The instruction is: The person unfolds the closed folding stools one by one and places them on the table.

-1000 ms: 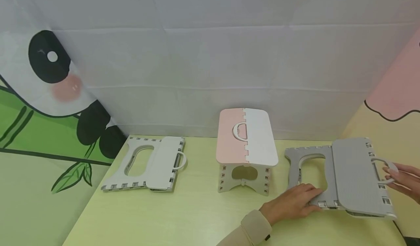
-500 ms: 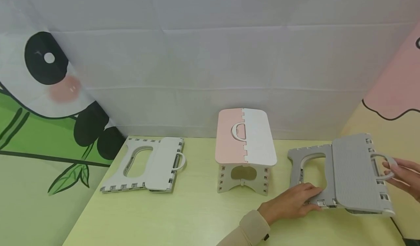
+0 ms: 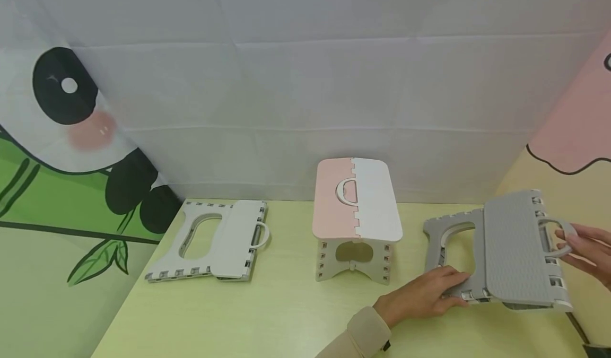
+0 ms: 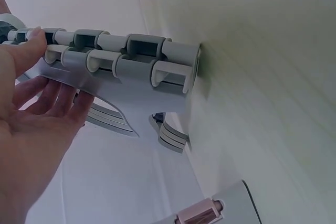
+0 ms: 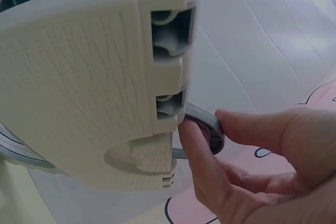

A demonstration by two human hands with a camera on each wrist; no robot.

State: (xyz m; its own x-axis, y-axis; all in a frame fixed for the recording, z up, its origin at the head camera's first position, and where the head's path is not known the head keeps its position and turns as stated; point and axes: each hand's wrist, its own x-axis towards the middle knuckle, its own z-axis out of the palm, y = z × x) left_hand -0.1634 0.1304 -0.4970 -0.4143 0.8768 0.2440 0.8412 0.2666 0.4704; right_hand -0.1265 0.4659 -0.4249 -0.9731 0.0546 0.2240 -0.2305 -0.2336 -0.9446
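Note:
A grey folding stool [image 3: 517,249], folded flat, is at the right of the table, its handle side raised and tilted. My left hand [image 3: 425,297] grips the near edge of its leg panel, thumb on one side and fingers on the other, as the left wrist view shows with the hinged edge [image 4: 121,59]. My right hand [image 3: 587,252] pinches the stool's loop handle [image 5: 210,124] between thumb and fingers. A pink and white stool [image 3: 358,199] stands unfolded, left of my left hand. Farther left lies a white folded stool [image 3: 210,238], its handle pointing right.
The yellow-green table [image 3: 286,315] ends at a pale cloth backdrop [image 3: 305,108] behind the stools. Cartoon-printed walls [image 3: 71,135] flank both sides. A dark object [image 3: 596,350] shows at the lower right corner.
The grey stool's handle side has risen and tilted a little, and its far leg end has shifted slightly right. My right hand has moved up slightly with the handle; both hands keep their hold.

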